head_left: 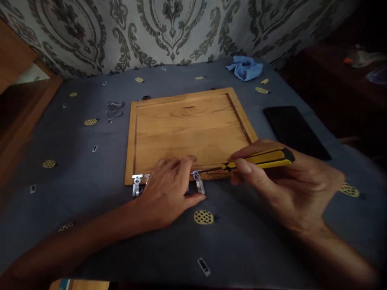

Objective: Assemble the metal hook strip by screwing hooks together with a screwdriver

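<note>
A wooden cabinet door (184, 129) with a raised frame lies flat, metal hinges along its near edge. My left hand (169, 189) rests over that edge, fingers bent on the wood and thumb against the lower end of the right hinge (198, 183). My right hand (284, 185) grips a yellow-and-black screwdriver (260, 158), held low and nearly level. Its tip meets the upper part of the right hinge; whether it sits in a screw is too small to tell. Another hinge (137, 185) is at the left corner. My left hand partly hides the edge between them.
Small metal pieces and a clear plastic bag (115, 110) lie left of the door. A black flat device (296, 131) is on the right, a crumpled blue cloth (245, 68) at the back. Grey pineapple-print cloth (75, 149) covers the surface. Wooden furniture (21, 52) borders the left.
</note>
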`<act>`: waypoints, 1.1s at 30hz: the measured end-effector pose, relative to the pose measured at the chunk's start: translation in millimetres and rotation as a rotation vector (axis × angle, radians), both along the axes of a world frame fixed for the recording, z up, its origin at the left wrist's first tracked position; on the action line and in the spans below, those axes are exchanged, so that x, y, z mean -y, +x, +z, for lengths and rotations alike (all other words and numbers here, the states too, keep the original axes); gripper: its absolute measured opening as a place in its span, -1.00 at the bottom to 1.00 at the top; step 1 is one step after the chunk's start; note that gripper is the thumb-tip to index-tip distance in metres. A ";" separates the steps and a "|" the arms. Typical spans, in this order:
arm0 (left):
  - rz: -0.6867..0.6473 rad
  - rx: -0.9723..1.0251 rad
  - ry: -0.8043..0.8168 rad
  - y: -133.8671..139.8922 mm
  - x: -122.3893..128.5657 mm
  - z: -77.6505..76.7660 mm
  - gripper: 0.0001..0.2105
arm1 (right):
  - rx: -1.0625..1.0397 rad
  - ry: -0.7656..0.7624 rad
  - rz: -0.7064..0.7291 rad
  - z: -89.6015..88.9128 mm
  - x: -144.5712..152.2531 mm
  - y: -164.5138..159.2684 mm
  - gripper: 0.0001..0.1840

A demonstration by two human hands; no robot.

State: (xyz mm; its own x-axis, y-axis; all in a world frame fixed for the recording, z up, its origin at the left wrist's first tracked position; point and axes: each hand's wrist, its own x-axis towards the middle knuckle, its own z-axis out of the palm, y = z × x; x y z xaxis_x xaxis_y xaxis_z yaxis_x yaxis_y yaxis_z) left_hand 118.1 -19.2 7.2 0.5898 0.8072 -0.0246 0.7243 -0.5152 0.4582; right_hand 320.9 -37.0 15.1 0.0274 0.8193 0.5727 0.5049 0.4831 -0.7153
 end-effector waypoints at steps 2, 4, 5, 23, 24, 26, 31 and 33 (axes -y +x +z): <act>0.000 -0.011 -0.022 0.4 -0.3 1.3 -0.44 | -0.004 -0.003 0.005 -0.4 0.1 0.6 -0.90; 0.000 -0.015 -0.033 0.0 -0.2 1.6 -0.44 | -0.009 -0.006 0.018 -0.8 -0.1 1.5 -0.91; -0.002 -0.007 -0.032 -0.5 0.0 1.4 -0.42 | -0.009 -0.003 0.031 -1.0 -0.3 1.8 -0.91; -0.016 -0.006 -0.009 0.2 1.1 -0.3 -0.31 | 0.008 0.036 0.047 -0.9 -1.4 0.4 -0.89; -0.021 -0.007 -0.006 0.0 1.1 -0.7 -0.31 | 0.004 0.019 0.034 -1.1 -0.8 -0.1 -0.91; -0.018 -0.017 -0.003 -0.2 0.9 -0.8 -0.33 | -0.007 -0.003 0.012 -1.7 0.5 -1.2 -0.94; 0.012 -0.052 -0.042 1.4 -0.5 2.9 -0.39 | -0.015 -0.005 0.023 -3.2 1.3 -1.2 -0.85; 0.014 -0.060 -0.062 2.3 -0.9 4.7 -0.40 | -0.028 -0.011 0.024 -2.8 1.3 -0.6 -0.84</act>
State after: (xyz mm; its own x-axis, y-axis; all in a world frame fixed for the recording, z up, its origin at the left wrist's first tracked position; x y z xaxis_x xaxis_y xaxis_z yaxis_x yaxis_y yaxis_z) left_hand 120.4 -18.2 11.9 0.5745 0.8112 -0.1093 0.7581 -0.4770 0.4447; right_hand 320.3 -38.3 12.3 0.0237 0.8260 0.5631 0.4728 0.4871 -0.7343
